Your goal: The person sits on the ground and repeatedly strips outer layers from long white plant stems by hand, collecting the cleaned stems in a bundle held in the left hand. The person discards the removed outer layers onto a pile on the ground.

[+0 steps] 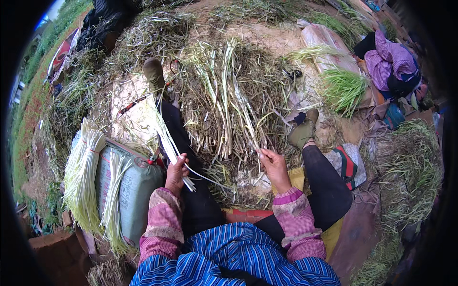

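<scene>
My left hand [176,172] is closed around a small bunch of pale, blanched chive-like stalks [162,130]. Their greener tips point away from me, and one long stalk droops to the right. With thumb and fingertips, my right hand [274,167] pinches a thin pale stalk at the near end of the loose stalks; whether it has more than one I cannot tell. These loose stalks [225,93] lie lengthwise between my legs on a heap of dry trimmings [200,125].
Left of me, a stuffed green sack [143,189] bears a tied pale bundle [86,161] and a smaller bunch [113,200]. My shoes [304,128] flank the heap. At right, another person [390,64] sits near green stalks [343,89] and a pale sack [327,39].
</scene>
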Demonstrator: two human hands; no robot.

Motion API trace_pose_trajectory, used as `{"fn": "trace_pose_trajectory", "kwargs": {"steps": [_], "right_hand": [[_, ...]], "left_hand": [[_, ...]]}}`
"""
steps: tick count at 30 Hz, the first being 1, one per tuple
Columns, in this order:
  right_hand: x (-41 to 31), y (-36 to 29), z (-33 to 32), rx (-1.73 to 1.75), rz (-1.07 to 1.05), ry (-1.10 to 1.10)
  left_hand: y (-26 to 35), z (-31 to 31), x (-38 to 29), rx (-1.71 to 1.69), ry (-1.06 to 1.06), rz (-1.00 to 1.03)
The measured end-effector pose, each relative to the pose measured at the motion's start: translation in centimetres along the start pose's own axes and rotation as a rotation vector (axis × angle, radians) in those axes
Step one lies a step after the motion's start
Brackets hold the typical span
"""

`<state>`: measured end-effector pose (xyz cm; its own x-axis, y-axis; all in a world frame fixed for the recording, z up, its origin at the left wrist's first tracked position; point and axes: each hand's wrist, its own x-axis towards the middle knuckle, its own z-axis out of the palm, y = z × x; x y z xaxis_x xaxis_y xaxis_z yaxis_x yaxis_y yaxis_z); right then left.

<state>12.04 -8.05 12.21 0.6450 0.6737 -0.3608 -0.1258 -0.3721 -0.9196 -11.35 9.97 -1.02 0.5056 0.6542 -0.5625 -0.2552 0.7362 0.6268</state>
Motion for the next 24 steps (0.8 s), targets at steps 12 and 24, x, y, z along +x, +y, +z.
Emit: {"fn": "trace_pose_trajectory", "kwargs": {"steps": [12,24], "right_hand": [[-2.7,10.6,4.5,0.235,0.162,-0.137],[-4.6,11.3,5.6,-0.228,-0.26,-0.237]], "left_hand": [[-1.1,5.4,-7.7,0.157,0.021,-0.062],[-2.0,9.3,-5.0,0.681,-0.055,0.025]]}}
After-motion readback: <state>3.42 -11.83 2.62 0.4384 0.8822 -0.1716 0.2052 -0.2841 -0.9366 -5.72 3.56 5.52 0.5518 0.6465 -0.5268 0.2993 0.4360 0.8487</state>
